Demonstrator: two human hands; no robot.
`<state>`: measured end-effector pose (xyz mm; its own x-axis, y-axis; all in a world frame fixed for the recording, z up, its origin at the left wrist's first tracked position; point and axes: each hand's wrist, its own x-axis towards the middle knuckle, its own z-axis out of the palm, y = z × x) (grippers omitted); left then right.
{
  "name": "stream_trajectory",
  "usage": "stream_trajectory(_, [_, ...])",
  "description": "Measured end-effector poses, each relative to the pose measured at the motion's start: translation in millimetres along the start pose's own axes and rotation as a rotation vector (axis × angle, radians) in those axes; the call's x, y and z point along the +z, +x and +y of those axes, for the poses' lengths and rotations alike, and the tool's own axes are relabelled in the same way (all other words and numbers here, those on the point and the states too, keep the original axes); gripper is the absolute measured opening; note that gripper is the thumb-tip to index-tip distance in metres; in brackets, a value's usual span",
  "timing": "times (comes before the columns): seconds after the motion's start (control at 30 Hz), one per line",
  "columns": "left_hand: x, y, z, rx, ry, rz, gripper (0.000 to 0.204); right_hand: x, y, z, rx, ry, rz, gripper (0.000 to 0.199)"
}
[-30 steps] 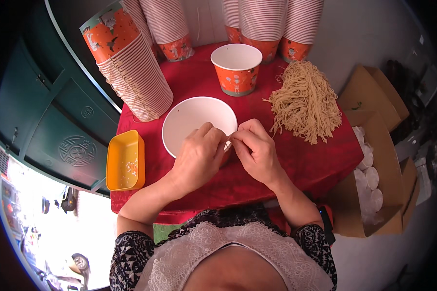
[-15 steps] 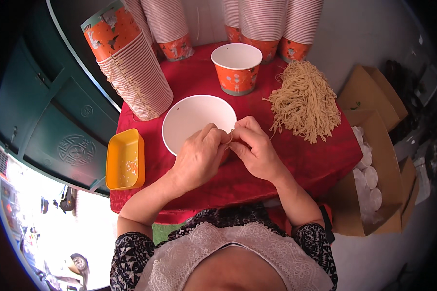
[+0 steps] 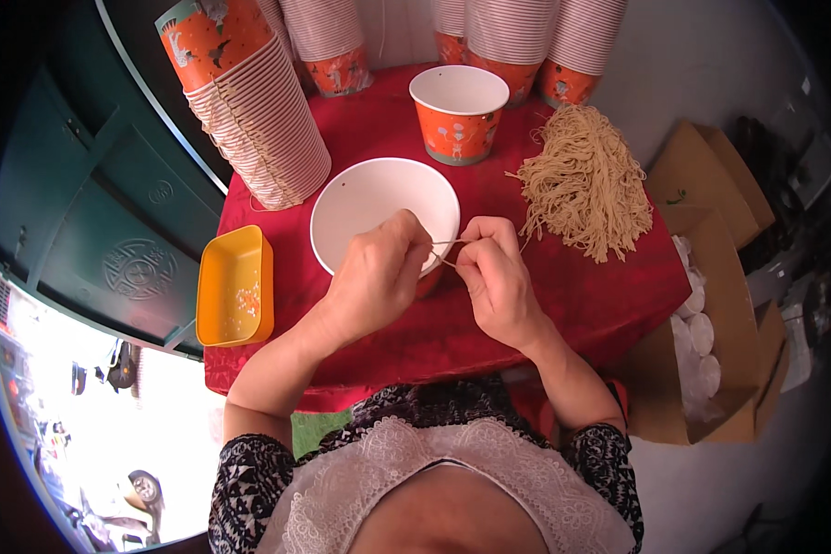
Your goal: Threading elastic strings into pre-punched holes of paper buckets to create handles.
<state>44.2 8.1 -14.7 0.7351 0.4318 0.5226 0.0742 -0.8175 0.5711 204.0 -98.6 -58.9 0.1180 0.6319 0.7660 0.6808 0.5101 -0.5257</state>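
Tan string (image 3: 449, 243) runs crosswise, mid-frame, between my left fingers (image 3: 415, 246) and right fingers (image 3: 480, 252), both apparently pinching it.

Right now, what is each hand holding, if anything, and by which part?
The left hand and right hand pinch a tan string, two lengths showing between them; whether near its ends cannot be told.

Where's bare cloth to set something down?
Bare red tablecloth shows right of the right hand, nearside of the tan string bundle; another patch separates the tall paper cup stack from the upright orange cup. Crowded: the back, with more cup stacks.
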Motion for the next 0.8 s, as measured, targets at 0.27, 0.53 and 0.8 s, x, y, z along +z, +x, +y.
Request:
stream_trajectory(0.27, [5.4, 9.7, -10.0, -0.023, 0.124, 0.089, 0.013, 1.7, -6.6, 13.5, 0.009, -0.181, -0.057, 0.021])
stream_trajectory(0.53, [-39.0, -56.4, 16.4, 0.297, -0.127, 0.085, 0.008, -21.7, -42.0, -26.9, -0.148, 0.107, -0.241, 0.018])
stream_trajectory(0.8, [15.9, -176.9, -39.3, -0.631, -0.404, -0.985, 0.042, 10.1, -139.4, 2.6, 0.546, 0.234, -1.079, 0.028])
